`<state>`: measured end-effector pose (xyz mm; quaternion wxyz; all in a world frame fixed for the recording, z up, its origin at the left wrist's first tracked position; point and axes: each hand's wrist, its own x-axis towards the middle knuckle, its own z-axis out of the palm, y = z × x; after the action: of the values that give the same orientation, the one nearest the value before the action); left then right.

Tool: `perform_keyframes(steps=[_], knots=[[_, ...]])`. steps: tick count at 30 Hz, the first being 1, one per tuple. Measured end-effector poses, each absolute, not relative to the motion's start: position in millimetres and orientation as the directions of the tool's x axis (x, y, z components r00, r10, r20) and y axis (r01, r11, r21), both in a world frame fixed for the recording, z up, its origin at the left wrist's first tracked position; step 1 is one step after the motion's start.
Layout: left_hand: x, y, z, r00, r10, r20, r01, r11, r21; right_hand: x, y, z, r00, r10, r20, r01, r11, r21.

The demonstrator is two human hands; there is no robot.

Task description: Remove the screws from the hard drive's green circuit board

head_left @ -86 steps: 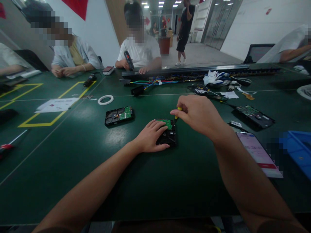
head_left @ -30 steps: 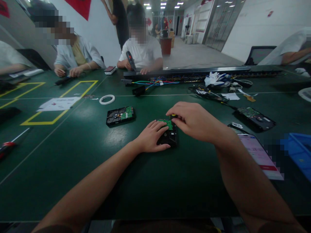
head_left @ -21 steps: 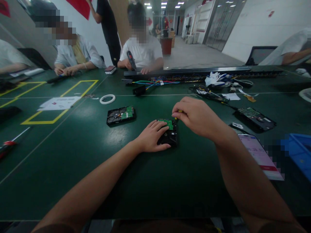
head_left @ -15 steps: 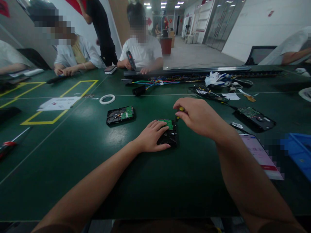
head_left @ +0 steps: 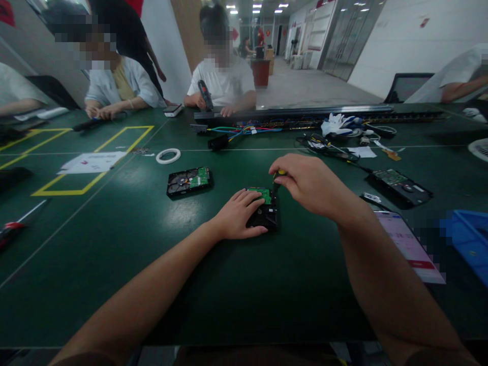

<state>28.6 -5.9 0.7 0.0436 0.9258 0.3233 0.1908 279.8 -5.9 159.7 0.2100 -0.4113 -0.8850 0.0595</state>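
On the green table (head_left: 213, 290), just before the person, a hard drive (head_left: 268, 217) lies with its green board facing up. The left hand (head_left: 240, 216) rests flat upon it, fingers spread; it has kept the same place as half a second ago and seems to hold the drive steady. The right hand (head_left: 301, 182) pinches a small yellow-and-black tool (head_left: 275, 187), probably a screwdriver. What has changed is small: this hand has shifted a little to the left, and the dark lower part of the tool now shows at the drive's far right corner. I judge that the work is at this corner, but whether the tip sits in a screw, I cannot tell.
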Motion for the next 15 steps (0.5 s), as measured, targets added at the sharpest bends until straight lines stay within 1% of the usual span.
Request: perform_keyframes(steps=[3,7,12,15], knots=[[28.9,-6.8,1.2,0.716,0.616,0.329,0.583,-0.786,0.205,280.7,-6.1,159.4,-0.564,0.761,0.319,0.698,0.647,-0.307],[28.3,-6.8,0.9,0.714,0.615,0.334,0.578,-0.787,0.216,280.7,-7.9,161.4,-0.561,0.769,0.307,0.710,0.638,-0.299],[27.9,-6.0,0.0,0.712,0.617,0.333,0.578,-0.786,0.220,281.9,-9.5,162.9,-0.612,0.716,0.337,0.649,0.697,-0.303],[28.2,-6.0,0.1,0.713,0.618,0.333,0.578,-0.786,0.221,282.0,-9.0,161.7,-0.615,0.711,0.342,0.649,0.702,-0.293]])
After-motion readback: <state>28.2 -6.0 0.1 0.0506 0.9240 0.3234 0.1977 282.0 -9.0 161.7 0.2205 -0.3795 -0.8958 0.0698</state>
